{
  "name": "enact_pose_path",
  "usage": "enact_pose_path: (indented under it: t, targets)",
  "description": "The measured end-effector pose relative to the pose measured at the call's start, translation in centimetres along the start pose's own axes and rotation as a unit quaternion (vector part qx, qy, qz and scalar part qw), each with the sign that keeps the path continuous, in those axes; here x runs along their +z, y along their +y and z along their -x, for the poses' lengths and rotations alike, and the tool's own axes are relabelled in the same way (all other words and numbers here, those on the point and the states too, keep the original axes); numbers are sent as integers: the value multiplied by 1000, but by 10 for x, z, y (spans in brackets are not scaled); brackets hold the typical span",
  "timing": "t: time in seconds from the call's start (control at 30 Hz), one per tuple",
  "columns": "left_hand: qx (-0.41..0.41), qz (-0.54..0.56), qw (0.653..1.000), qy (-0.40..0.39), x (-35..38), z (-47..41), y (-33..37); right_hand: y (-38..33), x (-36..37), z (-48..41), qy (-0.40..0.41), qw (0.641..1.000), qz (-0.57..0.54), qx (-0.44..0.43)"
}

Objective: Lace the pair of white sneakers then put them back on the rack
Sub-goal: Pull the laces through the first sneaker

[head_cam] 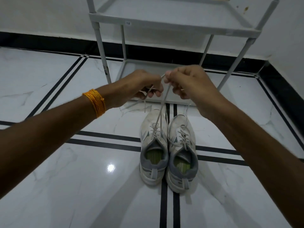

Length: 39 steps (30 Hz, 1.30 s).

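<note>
Two white sneakers with grey collars stand side by side on the floor, toes away from me: the left sneaker (153,145) and the right sneaker (181,153). Both lace ends (162,106) of the left sneaker run taut upward from its eyelets. My left hand (139,86) and my right hand (185,83) meet above the toes, each pinching a lace end, fingertips almost touching. The right sneaker's lace lies crossed through its eyelets, one loose end trailing past its toe.
A white shoe rack (172,25) stands against the wall straight ahead, its lowest shelf (172,94) just beyond the sneakers' toes. The floor is glossy white marble with black stripes. A black skirting runs along the walls; a corner lies at the right.
</note>
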<state>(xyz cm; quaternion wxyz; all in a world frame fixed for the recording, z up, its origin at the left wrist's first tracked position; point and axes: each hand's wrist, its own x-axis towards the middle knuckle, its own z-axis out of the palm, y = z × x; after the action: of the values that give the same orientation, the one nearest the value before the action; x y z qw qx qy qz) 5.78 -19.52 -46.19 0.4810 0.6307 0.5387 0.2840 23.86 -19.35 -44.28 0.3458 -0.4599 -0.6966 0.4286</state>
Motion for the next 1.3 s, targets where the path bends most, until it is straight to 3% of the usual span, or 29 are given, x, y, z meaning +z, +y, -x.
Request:
enact_pose_path:
  t: [0.13, 0.23, 0.33, 0.43, 0.57, 0.63, 0.7, 0.73, 0.8, 0.83, 0.93, 1.03, 1.1, 1.17, 1.3]
  targets:
    - [-7, -40, 999, -24, 11, -2, -6, -26, -6, -10, -26, 979, -197, 49]
    - [75, -102, 989, 79, 32, -3, -10, -38, -14, -19, -30, 957, -288, 26]
    - [234, -253, 913, 219, 43, -7, -16, -38, -16, -28, 4, 928, -371, 35]
    - [286, -306, 857, 301, 39, -4, -16, -23, -15, -35, 50, 882, -462, 83]
    - [361, -413, 799, 247, 35, 2, -20, 9, -5, -40, 67, 848, -497, 171]
    - [360, -455, 786, 213, 35, 3, -21, 27, 4, -38, 49, 866, -449, 216]
    - [296, -427, 828, 209, 38, 5, -17, 41, 13, -32, 19, 907, -345, 241]
    - [230, -356, 883, 201, 38, 6, -12, 45, 16, -28, 15, 925, -297, 238]
    - [70, -119, 978, 158, 36, 6, 0, 45, 19, -19, 46, 959, -205, 188]
    - [-8, -17, 991, 131, 33, 6, 4, 41, 19, -13, 72, 973, -158, 153]
    - [-107, 113, 985, 73, 24, 4, 2, 28, 20, 7, 88, 991, -74, 67]
    - [-110, 162, 977, 84, 23, 3, -2, 21, 24, 20, -40, 994, -49, 84]
    - [-100, 148, 979, 95, 25, 4, -1, 25, 24, 22, -81, 989, -70, 100]
    - [-81, 109, 984, 116, 26, 4, -1, 29, 17, 20, -56, 990, -84, 96]
    - [-9, -42, 981, 191, 15, 7, -26, 50, -9, 12, 74, 993, -30, 87]
